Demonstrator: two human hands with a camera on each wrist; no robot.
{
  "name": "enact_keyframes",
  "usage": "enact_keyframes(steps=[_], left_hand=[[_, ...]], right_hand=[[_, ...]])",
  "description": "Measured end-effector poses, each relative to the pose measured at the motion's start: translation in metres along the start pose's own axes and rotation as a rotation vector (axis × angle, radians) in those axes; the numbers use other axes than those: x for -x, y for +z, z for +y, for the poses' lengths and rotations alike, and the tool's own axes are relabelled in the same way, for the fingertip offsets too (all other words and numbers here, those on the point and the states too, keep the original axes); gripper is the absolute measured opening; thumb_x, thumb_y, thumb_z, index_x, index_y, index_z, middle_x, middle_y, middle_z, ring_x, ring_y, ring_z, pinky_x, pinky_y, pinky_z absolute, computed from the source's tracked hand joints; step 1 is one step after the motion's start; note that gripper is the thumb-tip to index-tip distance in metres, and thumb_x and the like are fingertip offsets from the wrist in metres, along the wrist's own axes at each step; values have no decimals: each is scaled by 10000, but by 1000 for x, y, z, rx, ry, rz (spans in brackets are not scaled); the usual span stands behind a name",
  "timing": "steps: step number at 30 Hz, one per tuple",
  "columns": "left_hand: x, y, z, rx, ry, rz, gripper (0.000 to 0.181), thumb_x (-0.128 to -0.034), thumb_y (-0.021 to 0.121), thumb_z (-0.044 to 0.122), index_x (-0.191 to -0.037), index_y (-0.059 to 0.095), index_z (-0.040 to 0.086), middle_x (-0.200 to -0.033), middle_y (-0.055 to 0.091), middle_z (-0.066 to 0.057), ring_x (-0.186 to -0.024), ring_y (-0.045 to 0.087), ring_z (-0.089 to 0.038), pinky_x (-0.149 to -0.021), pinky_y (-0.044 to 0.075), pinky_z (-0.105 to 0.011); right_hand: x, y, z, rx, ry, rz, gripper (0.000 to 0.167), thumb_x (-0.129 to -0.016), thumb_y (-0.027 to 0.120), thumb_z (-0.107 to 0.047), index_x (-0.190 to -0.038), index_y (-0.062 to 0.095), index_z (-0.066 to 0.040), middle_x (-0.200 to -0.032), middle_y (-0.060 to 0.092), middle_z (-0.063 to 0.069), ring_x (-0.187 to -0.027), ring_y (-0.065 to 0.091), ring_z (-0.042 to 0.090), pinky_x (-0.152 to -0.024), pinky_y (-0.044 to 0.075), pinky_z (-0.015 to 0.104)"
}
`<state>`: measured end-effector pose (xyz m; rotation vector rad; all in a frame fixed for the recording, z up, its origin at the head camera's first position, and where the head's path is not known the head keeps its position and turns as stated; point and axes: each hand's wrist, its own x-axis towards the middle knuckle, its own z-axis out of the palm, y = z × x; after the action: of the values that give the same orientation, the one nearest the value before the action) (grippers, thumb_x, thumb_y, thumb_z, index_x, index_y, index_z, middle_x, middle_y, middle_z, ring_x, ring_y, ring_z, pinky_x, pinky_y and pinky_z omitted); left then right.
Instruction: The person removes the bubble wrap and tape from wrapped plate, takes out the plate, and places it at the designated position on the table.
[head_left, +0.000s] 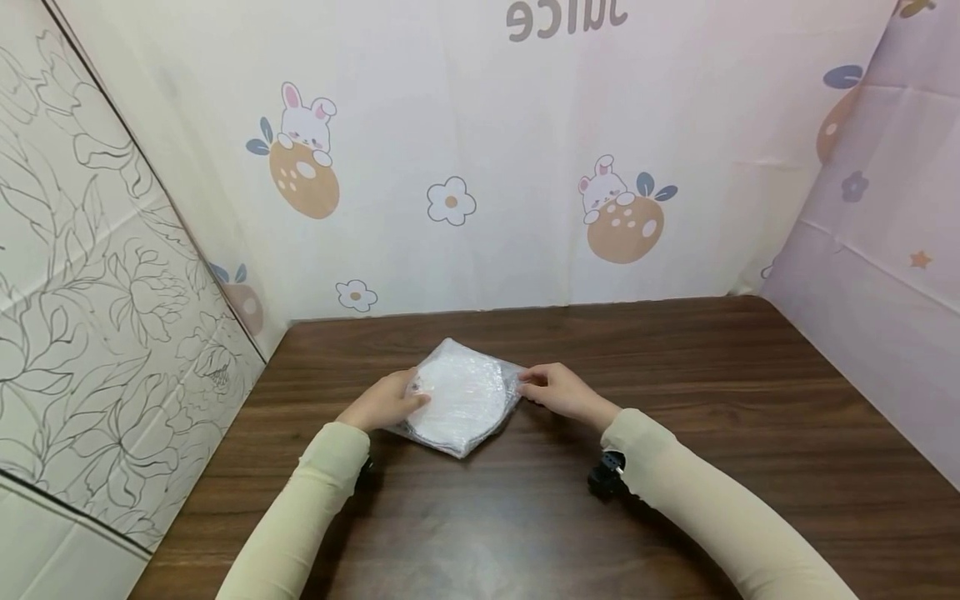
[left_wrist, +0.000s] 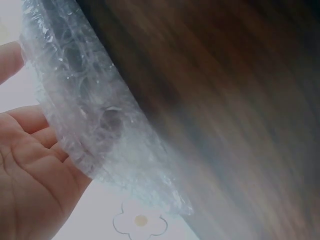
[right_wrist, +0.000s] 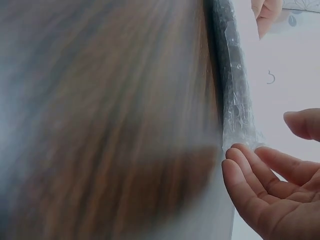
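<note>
A flat white round item [head_left: 459, 392], wrapped in clear bubble wrap [left_wrist: 95, 110], lies at an angle over the middle of the table. What the item is cannot be made out through the wrap. My left hand [head_left: 386, 400] grips its left edge, thumb on top and the other fingers underneath. At the right corner, the fingertips of my right hand [head_left: 558, 390] touch the wrap's edge. In the right wrist view those fingers [right_wrist: 245, 175] are loosely bent, and the thumb stands apart from the wrap.
The dark wooden table [head_left: 487, 517] meets a pale printed cloth [head_left: 510, 250] at the back. A white panel with line-drawn flowers [head_left: 112, 250] borders the left side. Another pale cloth [head_left: 885, 275] hangs at the right. A black wrist device [head_left: 606, 475] sits under the right sleeve.
</note>
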<state>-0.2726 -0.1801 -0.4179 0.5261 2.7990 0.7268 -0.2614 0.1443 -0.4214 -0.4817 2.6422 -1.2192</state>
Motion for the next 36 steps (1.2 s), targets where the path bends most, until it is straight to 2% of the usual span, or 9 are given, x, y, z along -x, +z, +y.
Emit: enact_keyframes(steps=[3,8,19,26,36], left_hand=[[-2,2,5,-5,12,-5,684,-985,575,289,-1472,316,-115,-1505,398,-270,-1410,385,-382,-1162,325,-509],[-4,7,14,6,24,-16,689,-984,575,293,-1478,310,-108,-1515,386,-265,-1420,371,-380,-1171,314,-503],[-13,16,28,-47,69,-26,682,-987,579,310,-1478,328,-90,-1509,406,-248,-1420,380,-358,-1177,317,-470],[-16,19,35,-60,82,-29,682,-982,589,325,-1474,347,-81,-1510,412,-234,-1422,384,-340,-1177,321,-453],[-19,24,44,-66,84,-44,687,-980,589,335,-1482,345,-65,-1513,413,-224,-1428,379,-331,-1177,321,-448]], right_hand=[[6,-5,3,-15,1,-7,400,-975,587,-251,-1293,620,-10,-1182,677,158,-833,614,153,-707,526,280],[14,-11,8,-8,-5,-3,385,-978,582,-238,-1280,628,-4,-1143,688,154,-786,597,140,-663,510,264],[29,-24,22,9,4,7,387,-975,594,-245,-1268,634,4,-1170,684,167,-846,626,138,-709,515,266],[34,-26,32,-31,19,-4,394,-976,605,-245,-1256,633,29,-1051,722,132,-875,672,177,-715,549,275],[43,-34,36,-104,6,-27,394,-978,607,-215,-1239,624,80,-1056,726,163,-889,695,180,-740,589,279]])
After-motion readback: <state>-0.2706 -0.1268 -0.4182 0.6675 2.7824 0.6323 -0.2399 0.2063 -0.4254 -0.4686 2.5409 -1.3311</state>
